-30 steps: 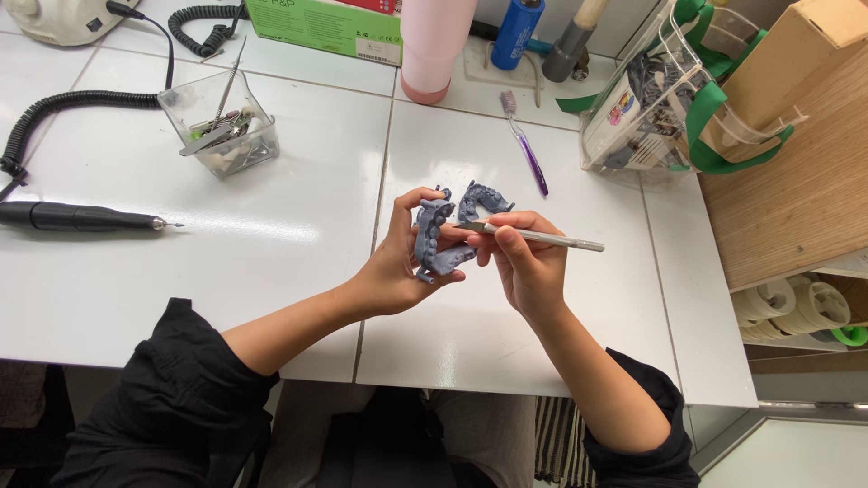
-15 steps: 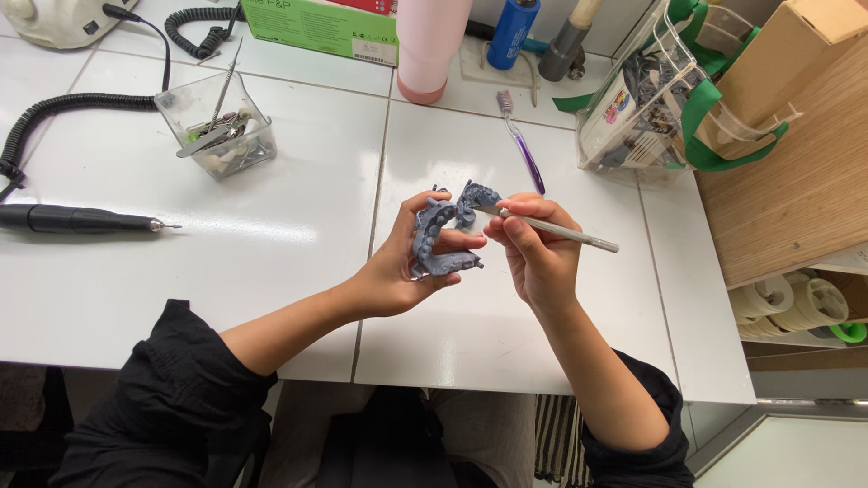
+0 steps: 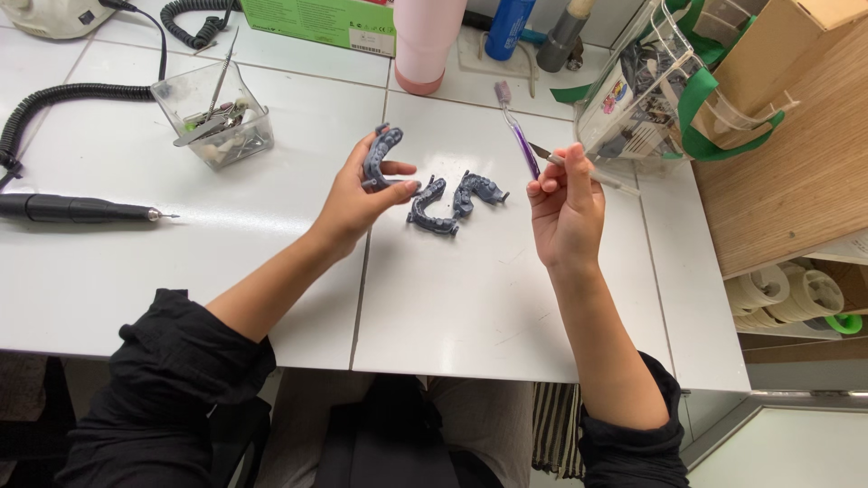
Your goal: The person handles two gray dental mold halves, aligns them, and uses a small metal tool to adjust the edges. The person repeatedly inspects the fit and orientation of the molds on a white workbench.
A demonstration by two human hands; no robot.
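Two grey dental models already lie on the white table, while the left hand pinches a third grey dental model, raised just left of them. The right hand, right of the pair and apart from them, is closed on a thin scalpel; whether more trimming remains is unclear.

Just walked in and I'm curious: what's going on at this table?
A person at a white table is handling grey dental arch models. The left hand holds one model up off the table, while two more models lie on the surface between the hands. The right hand is raised, holding a slim metal-tipped tool. A purple toothbrush lies just beyond.
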